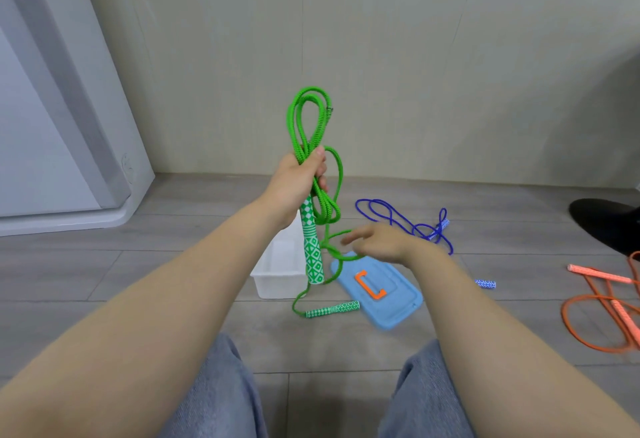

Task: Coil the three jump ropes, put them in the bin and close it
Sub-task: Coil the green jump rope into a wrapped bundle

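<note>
Left hand [300, 184] grips green rope [304, 118] coils plus handle, right hand [375, 241] open, blurred, over blue lid [391, 302]; blue rope [398, 219], orange rope [602, 302] loose on floor, no legible text.

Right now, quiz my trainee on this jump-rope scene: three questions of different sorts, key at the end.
1. True or false: the blue lid is on the white bin.
2. Which rope does the left hand grip? A) green rope B) blue rope C) orange rope
3. Fill in: the green rope's free handle lies on the ____.

Key: 1 false, the lid lies on the floor beside the bin. 2 A. 3 floor.
</note>
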`<action>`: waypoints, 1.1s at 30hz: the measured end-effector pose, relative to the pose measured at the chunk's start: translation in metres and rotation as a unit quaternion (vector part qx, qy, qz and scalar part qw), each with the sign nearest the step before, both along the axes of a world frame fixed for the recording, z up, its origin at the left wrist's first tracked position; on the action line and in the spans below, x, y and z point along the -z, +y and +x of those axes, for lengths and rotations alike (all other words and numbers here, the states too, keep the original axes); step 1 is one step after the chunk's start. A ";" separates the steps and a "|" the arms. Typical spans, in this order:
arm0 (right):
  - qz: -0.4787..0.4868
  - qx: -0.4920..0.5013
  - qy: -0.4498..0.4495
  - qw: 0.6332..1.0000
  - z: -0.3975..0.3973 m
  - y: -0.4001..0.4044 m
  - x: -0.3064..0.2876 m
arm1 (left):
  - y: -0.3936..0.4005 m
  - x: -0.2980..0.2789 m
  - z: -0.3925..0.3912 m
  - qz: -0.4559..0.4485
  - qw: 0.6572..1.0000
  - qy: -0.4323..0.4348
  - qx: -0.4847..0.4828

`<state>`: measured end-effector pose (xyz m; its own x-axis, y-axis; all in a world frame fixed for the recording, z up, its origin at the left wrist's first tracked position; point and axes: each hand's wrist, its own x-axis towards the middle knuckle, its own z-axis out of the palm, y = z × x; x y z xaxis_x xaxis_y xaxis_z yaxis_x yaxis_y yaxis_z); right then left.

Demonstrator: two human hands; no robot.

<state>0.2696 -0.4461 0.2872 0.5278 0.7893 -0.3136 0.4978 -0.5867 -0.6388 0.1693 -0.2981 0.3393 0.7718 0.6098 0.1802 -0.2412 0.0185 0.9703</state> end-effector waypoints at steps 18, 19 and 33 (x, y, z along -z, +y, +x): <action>-0.081 0.015 -0.097 0.992 -0.030 0.039 0.030 | -0.001 -0.017 -0.015 -0.058 0.988 -0.015 0.144; -0.098 0.042 -0.106 0.989 -0.025 0.037 0.029 | -0.001 -0.018 -0.015 -0.055 0.987 -0.013 0.148; -0.039 0.045 0.079 0.995 -0.006 0.021 0.036 | -0.006 -0.035 -0.023 -0.079 0.967 -0.042 0.239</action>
